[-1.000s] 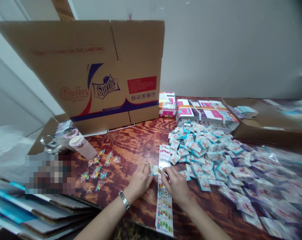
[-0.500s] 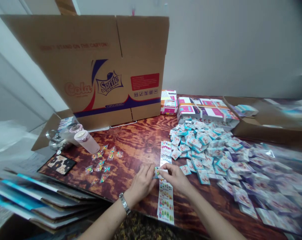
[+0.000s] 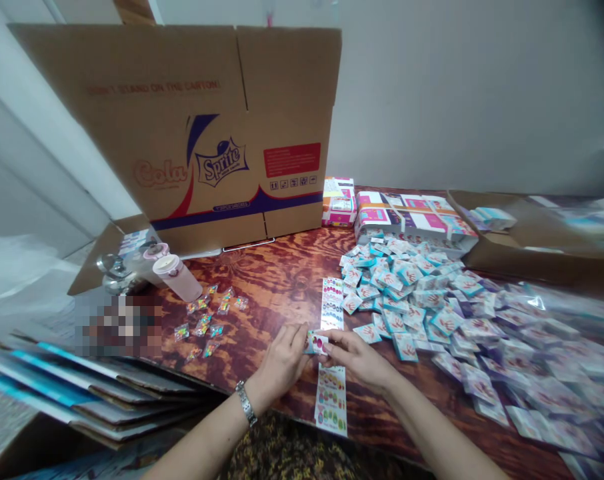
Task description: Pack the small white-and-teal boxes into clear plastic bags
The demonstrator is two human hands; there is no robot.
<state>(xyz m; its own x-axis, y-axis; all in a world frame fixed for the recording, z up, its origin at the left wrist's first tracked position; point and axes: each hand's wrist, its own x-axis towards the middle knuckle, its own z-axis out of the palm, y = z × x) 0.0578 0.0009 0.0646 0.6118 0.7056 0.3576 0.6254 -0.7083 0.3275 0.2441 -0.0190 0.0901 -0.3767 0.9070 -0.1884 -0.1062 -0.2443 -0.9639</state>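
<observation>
My left hand [image 3: 285,357], a metal watch on its wrist, is closed round a small light-blue packet [image 3: 309,343] just above the table. Pinched in my right hand [image 3: 355,357] is a small white printed slip [image 3: 321,343] with pink ovals, up against the packet's right side. My fingers hide part of both pieces. Beneath the hands runs a long white sheet strip [image 3: 331,393] with rows of colourful egg-like pictures, its near end at the table's front edge. To the right spreads a heap of small white-and-blue packets [image 3: 407,275] printed with a red hand.
Several tiny bags of coloured beads [image 3: 203,325] lie left on the wooden table [image 3: 277,280], beside a pink-lidded bottle [image 3: 178,278]. A large carton [image 3: 222,133] stands behind. Bundled printed stacks [image 3: 415,215] and an open box [image 3: 542,263] sit back right; folded cardboard [image 3: 107,393] is front left.
The slip in my right hand has turned so its printed face with pink ovals shows more. Both hands stay close together over the strip. The view has shifted slightly.
</observation>
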